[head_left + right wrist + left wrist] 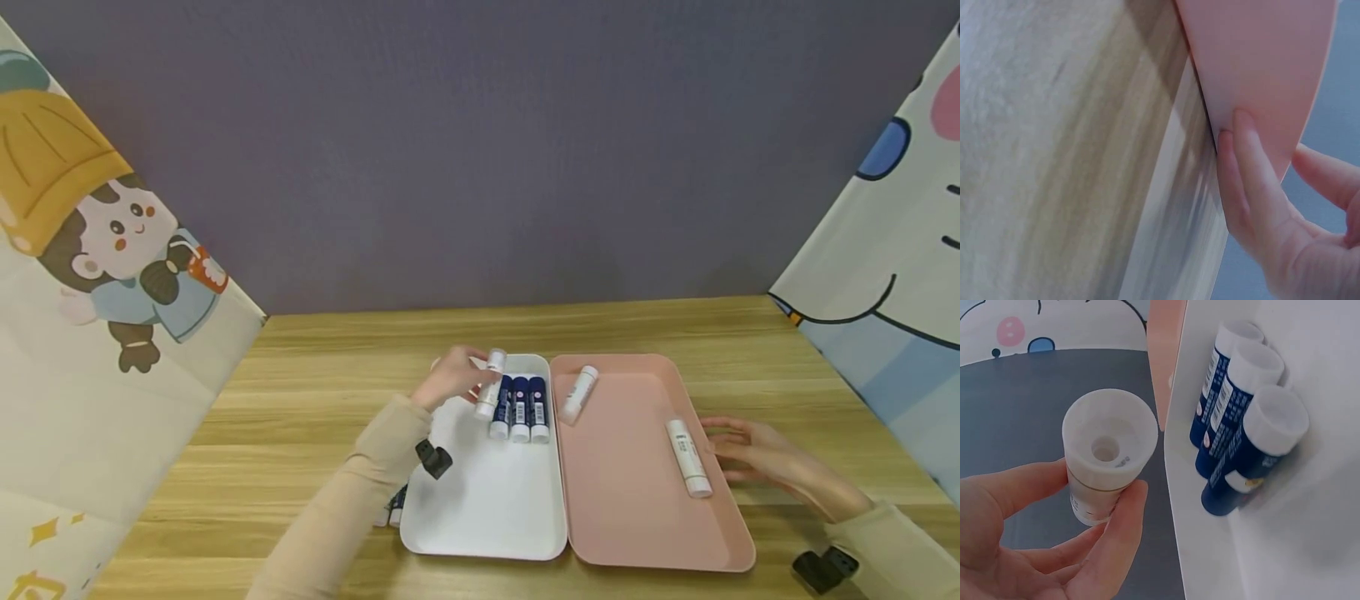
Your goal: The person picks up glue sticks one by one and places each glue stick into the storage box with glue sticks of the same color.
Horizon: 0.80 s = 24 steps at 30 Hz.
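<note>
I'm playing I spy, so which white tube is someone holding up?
The white tube pinched in the left hand. The other two white tubes lie in the pink tray.

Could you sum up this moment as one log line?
left hand: holds white tube | right hand: by outer side of pink tray | white tray: three blue tubes | pink tray: two more white tubes

No words are legible: the dark-blue, white-ended cylindrical tubes (519, 404) bear barcodes and tiny print; white cylindrical tubes (687, 458) show small, blurred lettering.
</note>
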Each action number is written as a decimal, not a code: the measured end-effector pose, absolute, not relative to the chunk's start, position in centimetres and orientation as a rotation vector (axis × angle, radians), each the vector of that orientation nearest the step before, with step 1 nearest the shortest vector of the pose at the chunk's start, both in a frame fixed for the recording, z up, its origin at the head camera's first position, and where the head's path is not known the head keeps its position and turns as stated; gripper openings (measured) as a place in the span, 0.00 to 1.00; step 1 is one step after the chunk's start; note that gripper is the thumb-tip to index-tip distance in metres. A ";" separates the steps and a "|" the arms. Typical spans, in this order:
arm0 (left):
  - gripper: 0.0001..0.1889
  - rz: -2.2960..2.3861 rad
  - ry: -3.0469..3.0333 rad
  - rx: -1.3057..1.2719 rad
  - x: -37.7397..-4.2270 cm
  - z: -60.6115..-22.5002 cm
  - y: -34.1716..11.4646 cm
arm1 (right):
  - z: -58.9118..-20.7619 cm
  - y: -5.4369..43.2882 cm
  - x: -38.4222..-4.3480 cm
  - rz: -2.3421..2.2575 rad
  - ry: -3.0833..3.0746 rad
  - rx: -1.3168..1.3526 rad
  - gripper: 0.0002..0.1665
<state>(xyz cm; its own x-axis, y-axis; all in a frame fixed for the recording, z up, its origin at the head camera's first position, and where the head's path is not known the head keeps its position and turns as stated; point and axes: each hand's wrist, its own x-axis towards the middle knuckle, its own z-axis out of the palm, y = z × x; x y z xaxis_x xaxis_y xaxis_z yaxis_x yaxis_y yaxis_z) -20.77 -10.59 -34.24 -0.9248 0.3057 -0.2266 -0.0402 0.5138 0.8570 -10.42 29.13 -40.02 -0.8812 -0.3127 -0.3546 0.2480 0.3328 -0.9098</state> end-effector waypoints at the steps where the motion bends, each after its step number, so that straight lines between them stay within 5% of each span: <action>1: 0.23 1.379 2.409 0.226 -20.7 -34.3 -10.3 | -40.0 29.1 -10.4 -1.578 2.124 -0.054 0.36; 9: 0.23 1.402 2.355 0.251 -20.4 -34.5 -8.4 | -40.3 29.5 -10.5 -1.616 2.074 -0.074 0.29; 24: 0.24 1.438 2.259 0.277 -20.1 -34.8 -4.3 | -40.0 29.6 -10.4 -1.589 2.086 -0.044 0.34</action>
